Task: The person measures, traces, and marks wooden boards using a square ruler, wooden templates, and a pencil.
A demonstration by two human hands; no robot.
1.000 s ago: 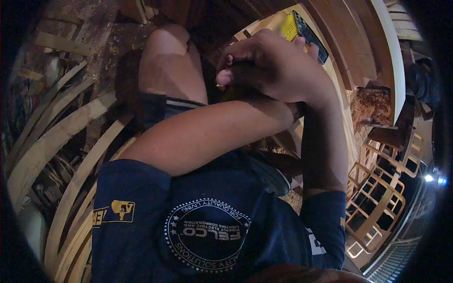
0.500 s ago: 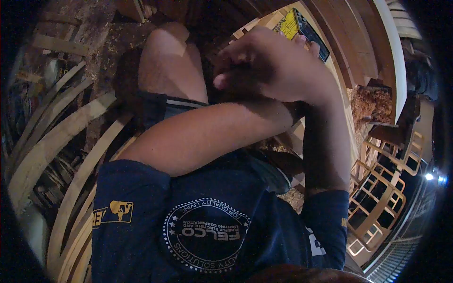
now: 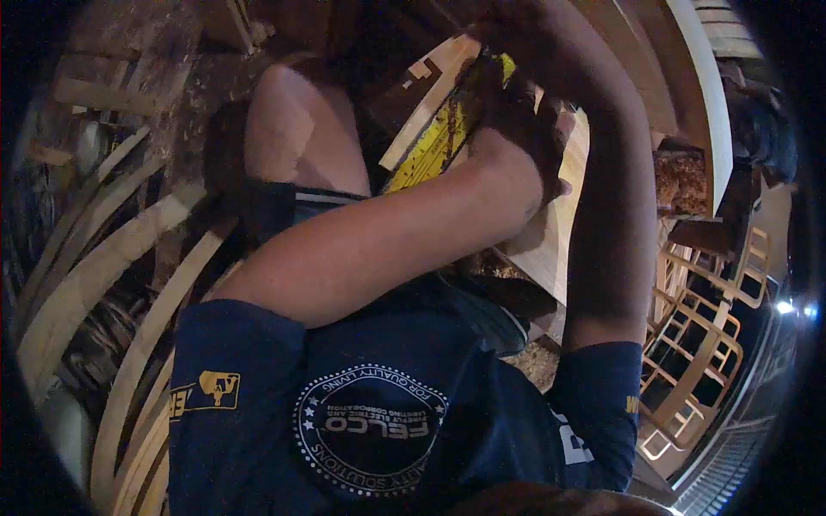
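A long, flat yellow-and-black printed piece (image 3: 428, 153) lies slanted across pale wood in front of my knees. My left hand (image 3: 519, 120) is closed round its upper part, with the fingertips showing on the right side, largely in shadow. My right hand (image 3: 516, 39) is just above the left one, over the upper end of the piece. It is dark there, and its fingers cannot be made out. Under both hands is a pale wooden board (image 3: 551, 232).
Curved wooden strips (image 3: 103, 249) lie on the left. At the right are a large curved wooden piece (image 3: 705, 103), reddish shavings (image 3: 681, 185) and a wooden lattice frame (image 3: 701, 344). My bare knee (image 3: 297, 129) is at the upper left, with wood debris on the floor.
The printed piece has swung down and left, showing more of its yellow face. My right hand has moved up and away from its place over my left wrist, uncovering the left hand.
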